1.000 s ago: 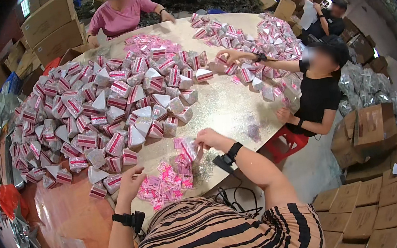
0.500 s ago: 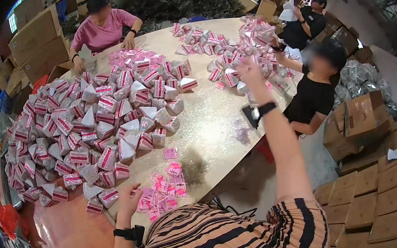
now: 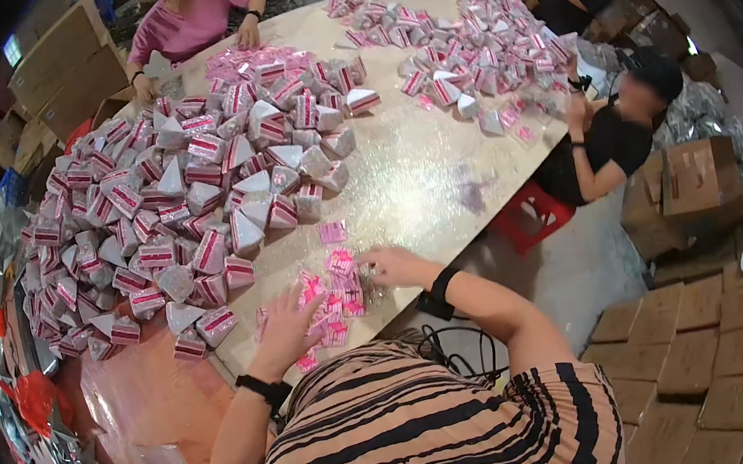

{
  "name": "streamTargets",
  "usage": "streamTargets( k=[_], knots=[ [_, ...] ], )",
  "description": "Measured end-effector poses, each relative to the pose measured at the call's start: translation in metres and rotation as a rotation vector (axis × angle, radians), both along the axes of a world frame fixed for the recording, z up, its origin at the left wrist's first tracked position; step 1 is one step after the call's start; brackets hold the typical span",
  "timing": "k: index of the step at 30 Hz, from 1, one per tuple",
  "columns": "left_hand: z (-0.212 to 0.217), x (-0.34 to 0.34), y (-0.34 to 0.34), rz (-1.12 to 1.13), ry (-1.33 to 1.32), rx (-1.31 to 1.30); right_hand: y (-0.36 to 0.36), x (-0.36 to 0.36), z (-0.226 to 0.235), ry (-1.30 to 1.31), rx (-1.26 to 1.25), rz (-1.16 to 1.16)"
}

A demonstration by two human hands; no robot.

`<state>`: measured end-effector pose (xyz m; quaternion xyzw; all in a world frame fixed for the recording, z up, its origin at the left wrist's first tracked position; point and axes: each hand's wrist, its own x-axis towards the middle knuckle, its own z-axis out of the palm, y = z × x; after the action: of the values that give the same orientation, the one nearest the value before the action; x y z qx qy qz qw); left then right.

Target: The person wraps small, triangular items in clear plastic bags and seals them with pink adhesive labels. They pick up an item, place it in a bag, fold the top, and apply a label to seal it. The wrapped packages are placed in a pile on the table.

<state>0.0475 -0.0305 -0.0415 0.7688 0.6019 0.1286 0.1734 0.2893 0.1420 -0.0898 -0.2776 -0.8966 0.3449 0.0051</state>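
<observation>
My left hand (image 3: 289, 333) lies with its fingers spread over a loose pile of small pink printed cards (image 3: 332, 300) at the table's near edge. Just right of the cards is my right hand (image 3: 397, 269), fingers bent downward and a little apart. Beneath it, a patch of small dark pieces (image 3: 372, 299) is mostly covered. One pink card (image 3: 333, 232) lies separately beyond the pile. To the left spreads a large heap of clear-wrapped wedge-shaped pieces (image 3: 191, 198), white with pink-red bands.
Across the pale table (image 3: 409, 162) more wrapped wedges (image 3: 478, 43) are heaped. A person in pink (image 3: 188, 18) works at the far left, and one in black (image 3: 602, 148) at the right. A red stool (image 3: 532, 217) and cardboard boxes (image 3: 704, 330) stand right of the table.
My right hand has come back from the far right heap to the cards. My left hand has moved right onto them. The view has shifted, and the person in black has lowered their arm.
</observation>
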Motion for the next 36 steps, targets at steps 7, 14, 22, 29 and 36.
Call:
streamTargets(
  k=[7, 14, 22, 29, 36],
  knots=[
    [-0.062, 0.022, 0.01, -0.427, 0.157, 0.108, -0.017, 0.048, 0.009, 0.106, -0.13, -0.357],
    [-0.089, 0.018, -0.002, -0.423, 0.185, 0.086, -0.072, 0.096, 0.012, 0.008, -0.183, -0.526],
    [-0.072, 0.019, 0.005, -0.293, 0.198, 0.004, -0.076, 0.136, 0.039, -0.007, -0.059, -0.645],
    [-0.023, 0.063, 0.059, -0.141, 0.047, 0.117, 0.08, 0.208, -0.003, 0.254, 0.068, -1.032],
    [-0.038, 0.146, 0.183, 0.034, -0.004, 0.101, 0.286, 0.25, -0.024, -0.032, 0.463, -1.009]
  ],
)
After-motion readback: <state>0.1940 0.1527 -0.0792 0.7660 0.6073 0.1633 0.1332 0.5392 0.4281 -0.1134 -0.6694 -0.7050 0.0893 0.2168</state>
